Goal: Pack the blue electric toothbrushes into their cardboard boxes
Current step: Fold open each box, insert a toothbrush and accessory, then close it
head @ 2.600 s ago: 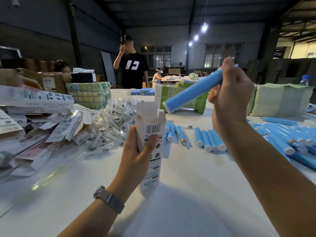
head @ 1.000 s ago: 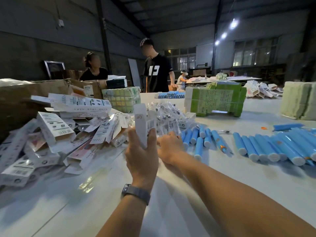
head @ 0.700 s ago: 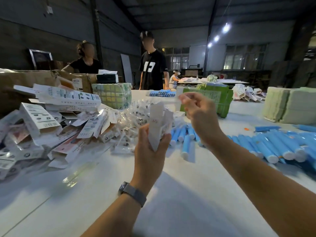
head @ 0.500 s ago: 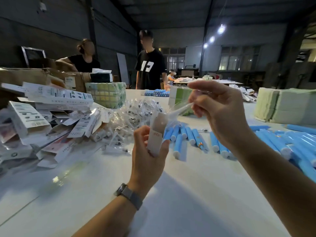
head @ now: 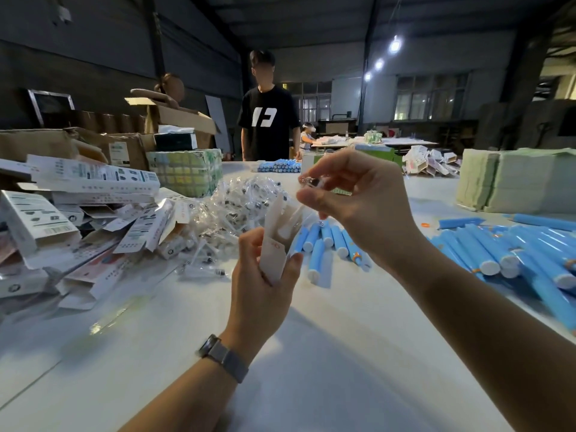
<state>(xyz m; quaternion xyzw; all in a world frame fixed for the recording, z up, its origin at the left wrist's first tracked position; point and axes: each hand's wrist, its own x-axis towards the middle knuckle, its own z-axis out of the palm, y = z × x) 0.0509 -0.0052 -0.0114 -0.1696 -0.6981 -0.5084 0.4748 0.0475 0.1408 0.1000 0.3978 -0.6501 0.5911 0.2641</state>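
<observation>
Dim warehouse space surrounds a long white table [head: 311,353], and a person in a black shirt [head: 268,120] stands at its far end. On the left side lies a heap of cardboard boxes [head: 93,210], many with open flaps, and beside it a pile of small clear bags [head: 237,207]. Blue toothbrushes [head: 324,241] lie loose in the middle, and many more [head: 505,251] lie on the right.

My left hand [head: 261,275] grips one open box [head: 277,241] upright above the table, flap up. My right hand [head: 358,207] pinches a small clear bag [head: 311,185] between thumb and fingers, just above the mouth of the box; its lower end seems to enter already. Whether a toothbrush is inside this box, I cannot tell.

I judge the task is far from finished: this box is not closed yet, and dozens of toothbrushes wait unpacked, with many boxes not filled.
</observation>
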